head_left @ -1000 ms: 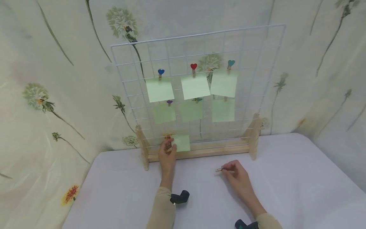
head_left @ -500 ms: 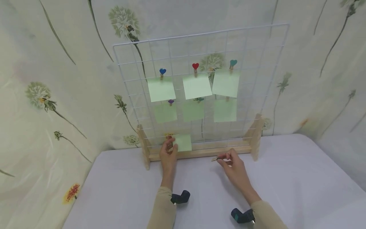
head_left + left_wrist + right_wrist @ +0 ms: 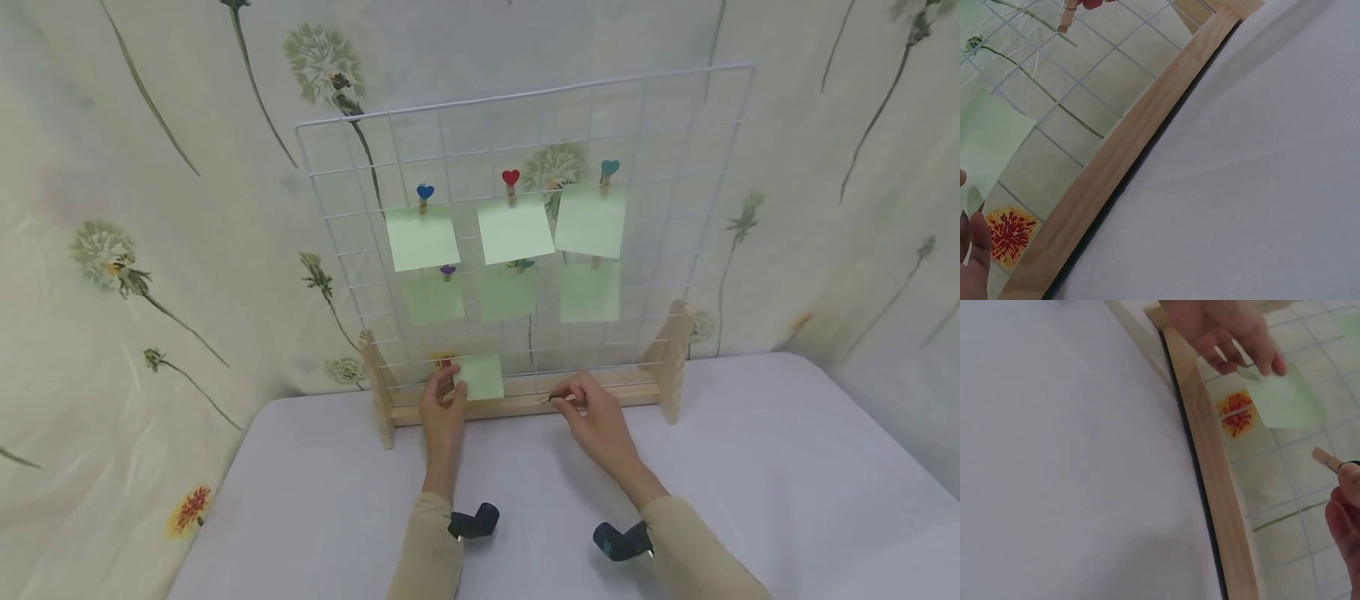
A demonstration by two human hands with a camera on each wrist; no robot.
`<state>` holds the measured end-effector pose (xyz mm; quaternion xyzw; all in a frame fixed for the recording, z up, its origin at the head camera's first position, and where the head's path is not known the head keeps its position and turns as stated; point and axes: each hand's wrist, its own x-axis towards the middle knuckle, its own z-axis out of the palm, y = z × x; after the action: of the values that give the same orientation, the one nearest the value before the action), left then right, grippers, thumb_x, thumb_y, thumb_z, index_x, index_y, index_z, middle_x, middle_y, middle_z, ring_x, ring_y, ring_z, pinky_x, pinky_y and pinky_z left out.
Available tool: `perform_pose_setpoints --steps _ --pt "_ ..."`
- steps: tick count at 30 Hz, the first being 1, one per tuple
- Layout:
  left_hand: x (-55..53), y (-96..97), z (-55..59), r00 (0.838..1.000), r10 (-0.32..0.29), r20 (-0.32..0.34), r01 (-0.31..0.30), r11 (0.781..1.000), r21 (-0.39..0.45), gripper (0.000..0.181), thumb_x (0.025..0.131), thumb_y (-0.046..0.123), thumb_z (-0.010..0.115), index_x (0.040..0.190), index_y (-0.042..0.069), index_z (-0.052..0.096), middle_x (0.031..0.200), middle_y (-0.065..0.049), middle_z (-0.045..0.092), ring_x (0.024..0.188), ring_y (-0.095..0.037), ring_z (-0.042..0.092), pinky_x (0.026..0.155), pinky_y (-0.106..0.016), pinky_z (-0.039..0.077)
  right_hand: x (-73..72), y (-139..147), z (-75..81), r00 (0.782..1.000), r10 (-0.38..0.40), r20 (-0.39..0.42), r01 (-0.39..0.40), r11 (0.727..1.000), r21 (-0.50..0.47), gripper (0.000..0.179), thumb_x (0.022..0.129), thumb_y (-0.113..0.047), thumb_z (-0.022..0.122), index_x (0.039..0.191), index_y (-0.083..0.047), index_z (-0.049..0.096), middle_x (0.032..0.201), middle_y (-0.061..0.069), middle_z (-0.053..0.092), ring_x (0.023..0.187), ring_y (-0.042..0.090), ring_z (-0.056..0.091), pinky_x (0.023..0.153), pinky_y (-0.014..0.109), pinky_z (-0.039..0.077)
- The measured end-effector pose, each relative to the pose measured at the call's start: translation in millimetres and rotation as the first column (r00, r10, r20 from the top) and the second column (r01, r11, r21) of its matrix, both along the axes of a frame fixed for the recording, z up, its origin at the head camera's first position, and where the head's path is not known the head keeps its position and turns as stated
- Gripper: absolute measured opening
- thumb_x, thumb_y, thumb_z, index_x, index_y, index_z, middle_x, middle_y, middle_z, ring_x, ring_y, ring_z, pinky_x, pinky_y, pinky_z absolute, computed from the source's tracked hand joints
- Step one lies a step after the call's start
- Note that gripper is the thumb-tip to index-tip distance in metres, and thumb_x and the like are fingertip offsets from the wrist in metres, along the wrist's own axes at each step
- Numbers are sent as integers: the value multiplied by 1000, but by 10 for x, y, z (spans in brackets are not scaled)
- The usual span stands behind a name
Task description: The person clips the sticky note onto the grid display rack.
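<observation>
My left hand [image 3: 442,404] pinches the left edge of a pale green paper note [image 3: 482,377] in front of the lower wires of a white wire grid [image 3: 522,98]. Seen from the right wrist, the note [image 3: 1291,403] hangs from the fingertips of that hand [image 3: 1222,328]. A small wooden clothespin [image 3: 1325,458] is pinched between thumb and fingers of my right hand [image 3: 596,417], right of the note and apart from it. The clothespin's wooden end points left, toward the note; its other end is hidden in the fingers.
Several green notes [image 3: 422,240] hang in two rows higher on the grid, held by heart-topped clothespins [image 3: 511,178]. A wooden base [image 3: 517,406] carries the grid on a white-covered table [image 3: 315,500]. Flowered cloth [image 3: 187,250] hangs behind.
My right hand has moved up and to the left with the clothespin, closer to the note and the grid. My left hand stays in place with the note.
</observation>
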<state>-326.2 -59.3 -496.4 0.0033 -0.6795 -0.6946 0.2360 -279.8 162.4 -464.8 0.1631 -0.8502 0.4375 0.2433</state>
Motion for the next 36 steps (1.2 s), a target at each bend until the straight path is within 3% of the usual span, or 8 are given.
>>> perform_pose_setpoints --steps 8,15,19,28,34,36 --pt "-6 0 -1 1000 4 2 -4 1000 -11 24 88 9 63 111 15 65 120 -3 63 102 -21 60 80 -28 46 -84 -65 108 996 13 -83 -11 1000 28 40 80 -3 72 71 -8 33 90 4 72 85 17 68 71 30 55" --pt "221 3 284 999 -32 -12 32 999 -6 26 87 0 61 113 0 62 122 -15 61 105 -34 59 81 -33 46 -144 -119 127 996 22 -85 -17 998 58 40 81 -5 72 71 -8 33 89 3 72 88 17 68 65 26 47" --pt "234 7 293 999 -32 -23 31 999 -9 25 87 -1 61 112 -1 61 120 -17 62 104 -35 59 80 -32 47 -156 -160 163 997 28 -77 -23 997 67 40 82 -6 71 71 -9 34 89 4 72 87 18 68 65 26 45" --pt "235 18 316 999 -22 -33 22 1000 -4 25 87 -1 61 111 0 62 119 -16 62 101 -32 59 76 -26 48 -235 -261 201 995 58 -76 -54 997 51 38 84 -6 69 72 -8 33 91 5 71 89 19 68 71 33 55" --pt "208 4 304 1000 -19 -18 18 1000 -7 25 86 -1 61 111 -3 62 119 -19 62 100 -33 59 74 -24 48 -292 -305 215 995 86 -45 -84 995 50 16 84 -4 68 90 -8 54 93 5 68 91 18 66 78 32 56" --pt "152 -3 236 1000 -17 -19 16 1000 -6 26 86 -1 61 112 -2 62 119 -18 62 101 -34 59 75 -26 48 -301 -316 224 995 94 -43 -92 994 58 18 85 -3 67 99 -8 58 94 5 66 91 18 65 79 31 55"
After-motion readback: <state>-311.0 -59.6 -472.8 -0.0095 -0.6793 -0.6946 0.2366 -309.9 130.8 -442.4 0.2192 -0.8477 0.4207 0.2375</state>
